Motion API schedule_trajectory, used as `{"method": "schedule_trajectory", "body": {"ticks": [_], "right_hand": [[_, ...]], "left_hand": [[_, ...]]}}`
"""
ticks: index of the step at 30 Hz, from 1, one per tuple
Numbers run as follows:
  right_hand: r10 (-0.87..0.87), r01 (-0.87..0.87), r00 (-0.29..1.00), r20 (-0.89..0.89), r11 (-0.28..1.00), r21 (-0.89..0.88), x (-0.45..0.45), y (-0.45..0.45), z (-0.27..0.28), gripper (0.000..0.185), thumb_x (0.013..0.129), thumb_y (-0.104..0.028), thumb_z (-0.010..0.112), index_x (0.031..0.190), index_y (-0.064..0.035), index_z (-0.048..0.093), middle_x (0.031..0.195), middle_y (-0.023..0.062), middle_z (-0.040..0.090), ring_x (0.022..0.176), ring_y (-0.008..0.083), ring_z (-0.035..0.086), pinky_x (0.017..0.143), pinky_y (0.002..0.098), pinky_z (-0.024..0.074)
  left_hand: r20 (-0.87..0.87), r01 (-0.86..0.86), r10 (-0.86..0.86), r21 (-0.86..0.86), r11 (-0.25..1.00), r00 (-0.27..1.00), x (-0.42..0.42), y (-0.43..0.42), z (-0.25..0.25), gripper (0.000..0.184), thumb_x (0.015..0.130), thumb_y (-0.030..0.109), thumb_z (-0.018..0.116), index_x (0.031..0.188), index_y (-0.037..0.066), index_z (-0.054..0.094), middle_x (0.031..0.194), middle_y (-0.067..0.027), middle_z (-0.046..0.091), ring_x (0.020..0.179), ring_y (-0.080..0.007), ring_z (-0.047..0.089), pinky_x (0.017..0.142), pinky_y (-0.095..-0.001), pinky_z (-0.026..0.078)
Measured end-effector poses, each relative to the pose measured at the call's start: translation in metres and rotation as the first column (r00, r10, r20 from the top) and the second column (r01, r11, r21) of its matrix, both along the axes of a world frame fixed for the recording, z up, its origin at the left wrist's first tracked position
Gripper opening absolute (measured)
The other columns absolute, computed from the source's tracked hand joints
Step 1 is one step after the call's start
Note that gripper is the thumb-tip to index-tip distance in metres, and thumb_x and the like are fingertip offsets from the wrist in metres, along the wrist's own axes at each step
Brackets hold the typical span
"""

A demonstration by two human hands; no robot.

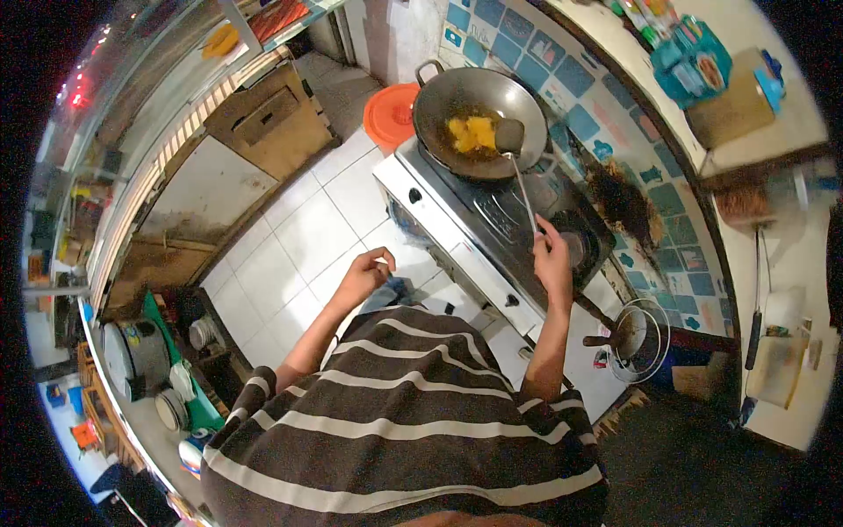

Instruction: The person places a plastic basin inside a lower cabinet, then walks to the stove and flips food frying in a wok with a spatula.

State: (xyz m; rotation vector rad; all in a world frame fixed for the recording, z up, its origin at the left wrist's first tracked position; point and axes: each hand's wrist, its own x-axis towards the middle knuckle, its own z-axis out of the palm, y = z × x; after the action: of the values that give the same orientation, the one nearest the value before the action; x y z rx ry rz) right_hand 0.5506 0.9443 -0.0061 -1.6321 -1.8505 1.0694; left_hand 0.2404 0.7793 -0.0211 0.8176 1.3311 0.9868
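Left hand (368,275): half open, fingers curled, held above floor tiles (303,233).
Wok (439,105): set at far end of stove (496,211).
Yellow food (471,133): gathered in wok, beside utensil (509,137).
Utensil: head lowered into wok.
Right hand (552,262): fingers closed round utensil's handle.

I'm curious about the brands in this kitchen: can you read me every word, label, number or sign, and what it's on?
Nothing can be read with certainty.
Stove: marking on its black top, too blurred.
Teal packet: print too small.
Wall tiles: small letter-like marks, illegible.
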Motion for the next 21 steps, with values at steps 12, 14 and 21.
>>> {"method": "schedule_trajectory", "body": {"ticks": [12,14,21], "right_hand": [[0.028,-0.131,0.858,0.513,0.977,0.167,-0.075,0.133,-0.05,0.041,0.088,-0.005,0.042,0.129,-0.0054,0.043,0.088,0.0213,0.06,0.072,0.03,0.06,0.065,0.0413,0.0464],[0.06,-0.126,0.831,0.554,0.989,0.083,-0.081,0.15,-0.048,0.042,0.086,-0.003,0.041,0.128,-0.002,0.043,0.095,0.0245,0.059,0.079,0.0345,0.059,0.07,0.0425,0.0466],[0.097,-0.177,0.843,0.529,0.979,0.101,-0.083,0.189,-0.073,0.047,0.079,0.002,0.042,0.126,0.0042,0.044,0.091,0.026,0.06,0.076,0.0344,0.059,0.071,0.0409,0.0486]], "left_hand": [[0.031,-0.327,0.327,-0.001,0.945,0.945,-0.141,0.015,-0.015,0.032,0.06,-0.009,0.029,0.083,0.003,0.048,0.049,0.0047,0.034,0.042,-0.0038,0.024,0.039,-0.0216,0.017],[0.047,-0.345,0.347,-0.031,0.938,0.937,-0.134,0.011,-0.014,0.032,0.06,-0.009,0.029,0.083,0.002,0.048,0.048,0.0045,0.034,0.042,-0.004,0.024,0.039,-0.0218,0.017],[0.114,-0.301,0.308,-0.075,0.951,0.944,-0.099,0.029,-0.025,0.031,0.059,-0.008,0.031,0.082,0.003,0.05,0.049,0.0035,0.034,0.042,-0.0056,0.026,0.04,-0.0231,0.019]]}}
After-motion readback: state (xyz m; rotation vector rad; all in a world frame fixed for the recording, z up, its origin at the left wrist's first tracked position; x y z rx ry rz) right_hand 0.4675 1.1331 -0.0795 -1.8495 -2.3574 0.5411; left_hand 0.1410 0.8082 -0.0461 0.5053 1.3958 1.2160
